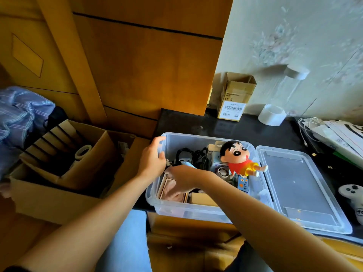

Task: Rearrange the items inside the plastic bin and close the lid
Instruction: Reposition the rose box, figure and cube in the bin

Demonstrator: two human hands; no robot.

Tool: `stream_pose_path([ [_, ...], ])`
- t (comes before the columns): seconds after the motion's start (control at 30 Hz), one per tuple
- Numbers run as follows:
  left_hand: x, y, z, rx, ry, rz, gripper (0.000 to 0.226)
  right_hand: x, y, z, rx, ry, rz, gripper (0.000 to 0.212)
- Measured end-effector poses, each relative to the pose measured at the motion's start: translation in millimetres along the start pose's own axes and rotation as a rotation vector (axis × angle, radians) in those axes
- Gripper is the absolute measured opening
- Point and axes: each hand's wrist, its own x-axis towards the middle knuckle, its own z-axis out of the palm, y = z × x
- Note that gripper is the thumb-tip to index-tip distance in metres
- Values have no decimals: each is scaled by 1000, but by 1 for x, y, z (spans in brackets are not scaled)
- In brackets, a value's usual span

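Observation:
A clear plastic bin (196, 211) stands open on the dark counter, and its clear lid (302, 185) lies flat to its right. Inside are black cables (193, 156), a small fan (223, 171), a pink framed box (172, 193) and a cardboard box (202, 199). A cartoon boy figure (238, 158) in a red shirt lies across the bin's right rim. My left hand (152, 159) grips the bin's far left corner. My right hand (183, 178) reaches down into the bin's left half, fingers among the items; what it holds is hidden.
A large open cardboard box (59, 173) with books and a tape roll sits left of the counter. A small brown box (234, 97) and a white roll (272, 114) stand by the wall. White cables (308, 124), papers and a white game controller (353, 195) lie at the right.

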Motion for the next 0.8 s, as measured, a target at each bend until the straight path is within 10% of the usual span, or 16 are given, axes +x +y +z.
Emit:
stream_pose_path([
  [0.53,4,-8,4,3,16,27,45,15,24,-6,249,-294,14,81],
  [0.8,2,-5,3,42,19,27,43,-28,10,1,359,193,7,45],
])
